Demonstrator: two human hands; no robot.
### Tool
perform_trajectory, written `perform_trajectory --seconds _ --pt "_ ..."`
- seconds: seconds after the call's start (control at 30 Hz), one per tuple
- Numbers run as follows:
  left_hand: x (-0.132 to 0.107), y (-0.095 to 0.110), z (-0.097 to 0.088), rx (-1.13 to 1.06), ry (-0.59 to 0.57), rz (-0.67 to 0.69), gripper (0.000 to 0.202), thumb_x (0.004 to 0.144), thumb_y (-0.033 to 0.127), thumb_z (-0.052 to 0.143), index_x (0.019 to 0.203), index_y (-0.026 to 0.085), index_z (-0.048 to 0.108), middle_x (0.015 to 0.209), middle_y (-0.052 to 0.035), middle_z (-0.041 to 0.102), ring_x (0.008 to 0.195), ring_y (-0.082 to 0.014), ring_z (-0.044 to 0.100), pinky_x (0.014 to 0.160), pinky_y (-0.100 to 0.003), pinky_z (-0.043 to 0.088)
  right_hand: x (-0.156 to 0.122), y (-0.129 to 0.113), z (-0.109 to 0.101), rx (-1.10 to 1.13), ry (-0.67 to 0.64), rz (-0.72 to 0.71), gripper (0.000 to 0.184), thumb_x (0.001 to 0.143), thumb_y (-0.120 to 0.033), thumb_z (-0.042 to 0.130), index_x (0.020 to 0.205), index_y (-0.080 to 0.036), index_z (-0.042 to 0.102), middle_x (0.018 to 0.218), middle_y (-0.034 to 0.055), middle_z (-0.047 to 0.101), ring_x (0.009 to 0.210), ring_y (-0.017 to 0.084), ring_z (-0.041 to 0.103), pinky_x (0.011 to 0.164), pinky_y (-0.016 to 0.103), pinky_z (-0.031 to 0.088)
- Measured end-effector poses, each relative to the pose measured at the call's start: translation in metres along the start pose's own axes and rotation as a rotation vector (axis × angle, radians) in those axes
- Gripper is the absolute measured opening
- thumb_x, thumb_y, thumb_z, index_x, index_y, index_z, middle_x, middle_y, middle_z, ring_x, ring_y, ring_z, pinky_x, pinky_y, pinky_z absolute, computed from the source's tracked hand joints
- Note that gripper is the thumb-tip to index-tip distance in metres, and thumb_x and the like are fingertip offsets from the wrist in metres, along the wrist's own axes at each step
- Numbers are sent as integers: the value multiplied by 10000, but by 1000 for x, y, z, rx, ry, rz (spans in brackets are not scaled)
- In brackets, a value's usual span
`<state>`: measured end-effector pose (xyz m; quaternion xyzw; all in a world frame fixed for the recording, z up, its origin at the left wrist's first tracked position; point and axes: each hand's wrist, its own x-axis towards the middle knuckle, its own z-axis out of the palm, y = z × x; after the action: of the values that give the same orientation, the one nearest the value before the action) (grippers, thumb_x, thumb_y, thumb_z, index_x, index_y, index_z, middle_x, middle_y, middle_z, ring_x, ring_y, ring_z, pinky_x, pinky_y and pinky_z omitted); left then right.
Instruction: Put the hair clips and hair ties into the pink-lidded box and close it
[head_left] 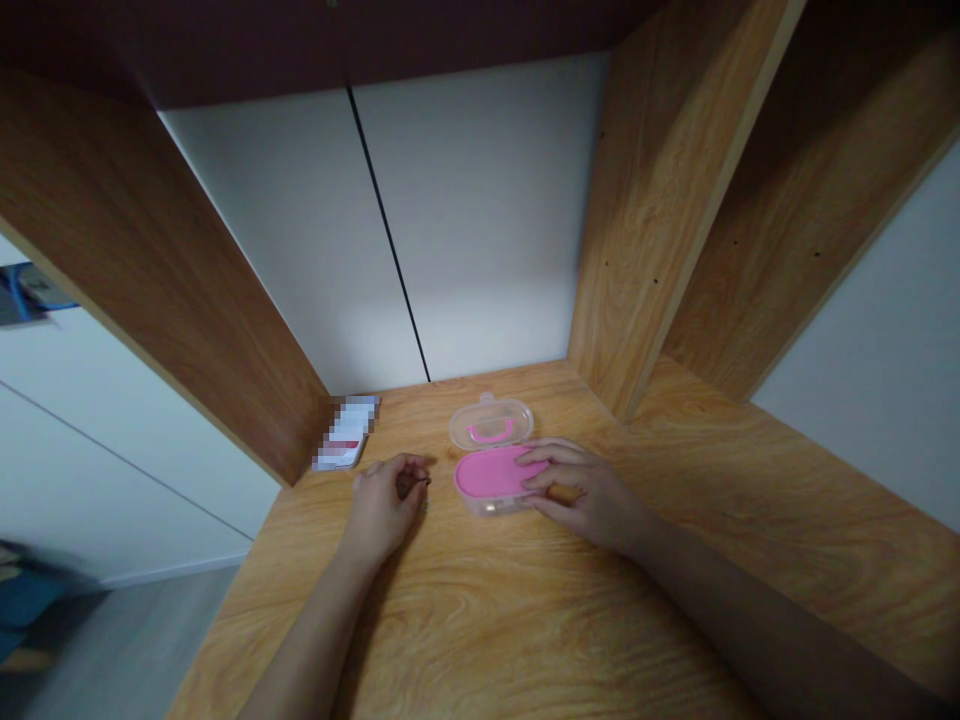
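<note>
A small clear plastic box [491, 508] with rounded ends sits on the wooden desktop, with a pink inner tray [487, 474] at its top. Its clear lid [461, 424], fitted with a pink handle [491, 436], lies tipped back behind it. My right hand [581, 490] grips the box's right end, fingers over the pink tray and thumb at the front side. To the left of the box, my left hand [386, 500] is closed in a pinch just above the desktop. A tiny dark bit shows at its fingertips, too small to name.
A phone [346, 435] with a blurred screen lies at the back left, against the wooden side panel [187, 280]. A white back wall [480, 240] and a wooden upright [637, 220] enclose the desktop [480, 630]. Beyond the left edge is grey floor [165, 630].
</note>
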<state>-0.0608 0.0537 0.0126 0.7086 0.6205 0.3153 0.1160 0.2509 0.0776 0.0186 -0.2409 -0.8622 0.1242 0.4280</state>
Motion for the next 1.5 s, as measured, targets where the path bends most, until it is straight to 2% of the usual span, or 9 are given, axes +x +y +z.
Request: perform_trajectory --seconds 0.37,0.53,0.7,0.9,1.07,1.13,1.2,1.37,1.5 --pt "-3 6 -3 -40 6 18 175 823 193 601 991 201 647 893 -39 721 841 -205 669 808 -332 497 -1 1 1 27 -5 23 89 845 -269 762 919 -224 741 1095 94 735 1155 254 634 976 453 541" --pt "-11 42 -14 -169 99 2 115 851 235 610 957 209 647 861 -11 703 821 -181 647 783 -296 466 -1 -1 1 55 -14 61 228 828 -241 768 1052 -233 723 1163 100 718 1165 258 633 998 457 535" --pt "-7 82 -16 -91 -67 148 112 829 155 641 899 230 686 882 1 729 841 -179 641 820 -317 426 -2 -2 2 76 -23 75 386 817 -234 775 1190 -252 676 1224 99 697 1175 255 631 1019 454 526" --pt "13 90 -15 97 -165 193 141 831 160 685 902 264 747 846 -1 748 819 -201 656 834 -352 417 -4 -1 2 88 -22 88 320 816 -242 778 1128 -251 707 1223 94 693 1172 251 633 1013 432 530" --pt "18 73 -35 105 -67 229 187 904 251 597 1005 263 754 923 -8 769 821 -188 674 811 -318 468 -3 -4 2 77 -8 93 271 818 -261 778 1083 -236 724 1197 94 703 1144 248 645 992 424 540" --pt "17 55 -42 113 77 190 225 920 306 554 1015 232 744 926 -23 764 804 -191 672 780 -307 485 -2 -4 1 83 -1 88 269 817 -247 776 1080 -234 724 1194 94 703 1139 247 648 990 422 541" --pt "13 32 -46 150 149 129 274 913 347 537 1052 201 723 910 -38 753 739 -190 657 744 -310 499 -2 -5 1 88 1 84 263 814 -231 775 1072 -234 725 1188 93 705 1134 245 651 989 420 543" --pt "0 -18 -37 229 -91 63 286 929 392 513 983 213 728 1002 -68 758 903 -238 689 830 -342 508 -2 -4 1 74 1 84 254 814 -234 777 1063 -233 725 1173 94 711 1131 246 654 987 419 546" --pt "-3 -28 -29 228 -157 42 248 928 343 509 964 208 714 991 -82 749 928 -250 686 849 -354 498 -3 -1 3 51 -13 69 269 837 -269 763 1100 -241 713 1189 97 707 1149 249 644 989 431 545"
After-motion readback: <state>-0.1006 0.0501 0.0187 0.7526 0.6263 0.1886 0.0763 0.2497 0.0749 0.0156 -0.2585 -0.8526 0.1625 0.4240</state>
